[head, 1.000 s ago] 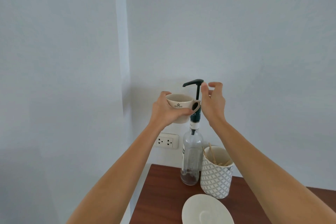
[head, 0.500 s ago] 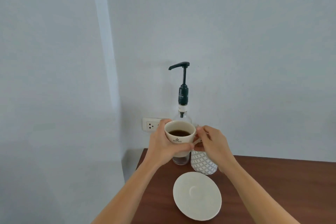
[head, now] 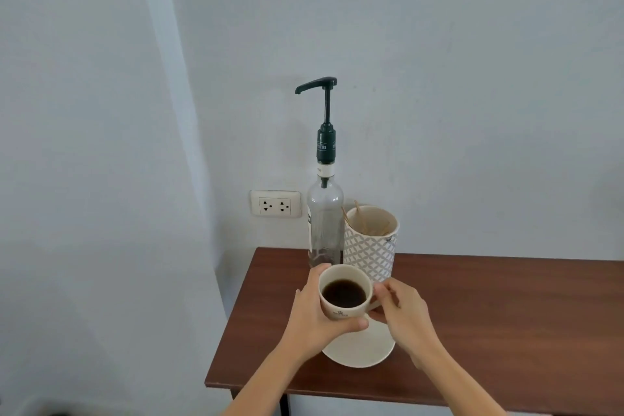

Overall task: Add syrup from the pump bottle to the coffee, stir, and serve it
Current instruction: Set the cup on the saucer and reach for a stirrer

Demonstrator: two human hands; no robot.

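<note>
cup [head: 344, 294] just came down from pump [head: 317, 84], now over saucer [head: 361, 349] near table [head: 489, 314] left-front corner. left hand [head: 312, 321] wrapped round it, right hand [head: 401, 312] pinching handle. syrup probably in, stirring next, sticks in holder [head: 369, 246].

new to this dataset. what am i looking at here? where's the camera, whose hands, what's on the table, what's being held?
There is no robot: a person works bare-handed, and the single wide-angle camera sits on their head, looking forward and down, so the arms enter from the bottom edge.

On the brown table against the wall stand a clear pump bottle with a dark pump head, and beside it a patterned white holder with wooden stir sticks. In front lies a white saucer.

Both hands hold a cup of dark coffee over the saucer: the left hand wraps its body, the right hand is at the handle side. Whether the cup touches the saucer cannot be told.
</note>
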